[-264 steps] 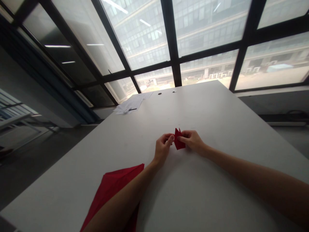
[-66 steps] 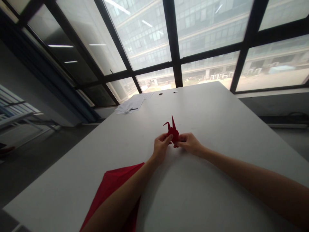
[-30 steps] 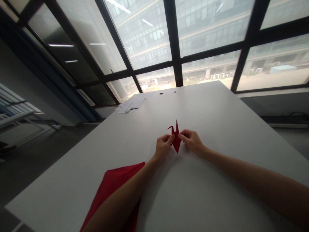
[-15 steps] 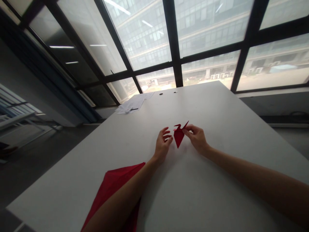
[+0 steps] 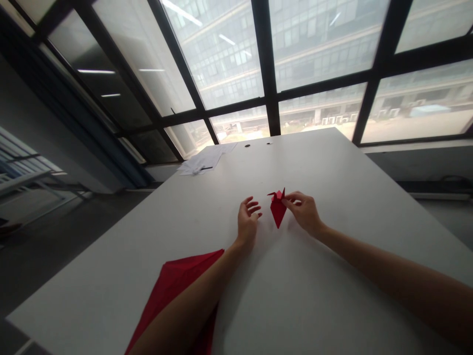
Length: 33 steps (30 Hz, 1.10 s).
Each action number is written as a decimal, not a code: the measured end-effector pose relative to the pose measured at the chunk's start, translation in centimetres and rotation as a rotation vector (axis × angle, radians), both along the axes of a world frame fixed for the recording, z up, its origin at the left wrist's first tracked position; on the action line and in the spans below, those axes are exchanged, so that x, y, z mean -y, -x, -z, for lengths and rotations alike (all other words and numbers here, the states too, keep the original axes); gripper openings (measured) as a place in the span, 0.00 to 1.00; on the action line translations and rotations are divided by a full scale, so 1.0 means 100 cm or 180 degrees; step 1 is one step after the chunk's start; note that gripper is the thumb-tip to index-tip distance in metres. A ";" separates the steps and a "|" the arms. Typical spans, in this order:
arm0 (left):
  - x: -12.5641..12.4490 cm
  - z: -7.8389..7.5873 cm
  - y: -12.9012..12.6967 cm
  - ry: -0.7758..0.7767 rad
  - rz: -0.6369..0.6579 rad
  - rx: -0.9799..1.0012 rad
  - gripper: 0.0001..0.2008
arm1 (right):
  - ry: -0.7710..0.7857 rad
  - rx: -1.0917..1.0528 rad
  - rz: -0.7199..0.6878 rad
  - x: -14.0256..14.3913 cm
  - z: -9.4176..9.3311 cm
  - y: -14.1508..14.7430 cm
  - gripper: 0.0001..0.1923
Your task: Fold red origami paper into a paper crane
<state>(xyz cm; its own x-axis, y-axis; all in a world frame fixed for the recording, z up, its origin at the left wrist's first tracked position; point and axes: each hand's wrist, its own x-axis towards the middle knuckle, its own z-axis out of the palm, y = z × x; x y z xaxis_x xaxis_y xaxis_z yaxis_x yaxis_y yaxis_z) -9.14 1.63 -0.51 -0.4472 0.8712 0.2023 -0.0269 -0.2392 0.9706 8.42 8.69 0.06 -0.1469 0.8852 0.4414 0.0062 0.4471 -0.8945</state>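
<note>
A small red origami crane is held above the white table, one wing pointing down toward me and its thin neck and tail sticking up. My right hand pinches it at its right side between thumb and fingers. To the left of the crane, my left hand holds nothing; its fingers are apart and do not touch the paper. Under my left forearm lies a large red sheet of paper, partly hidden by the arm.
White papers with a dark pen-like object on them lie at the table's far left. Two small round marks or holes show near the far edge. Dark-framed windows stand behind the table, and a blue curtain hangs to the left.
The crane has shifted slightly right in my right hand and turned, its tail now more upright. My left hand has drawn a little away from it.
</note>
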 end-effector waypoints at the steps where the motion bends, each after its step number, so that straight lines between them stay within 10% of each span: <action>1: -0.001 0.000 0.000 0.0014 -0.0076 0.0085 0.27 | 0.0024 0.0052 0.0044 -0.003 -0.003 -0.002 0.11; 15: -0.006 -0.002 -0.004 0.0172 -0.0208 0.0392 0.21 | 0.0493 0.0032 0.0285 -0.112 0.003 0.055 0.14; 33: -0.005 -0.002 -0.004 0.0174 -0.0119 0.0657 0.18 | 0.0255 0.0867 0.0639 -0.104 0.009 0.035 0.12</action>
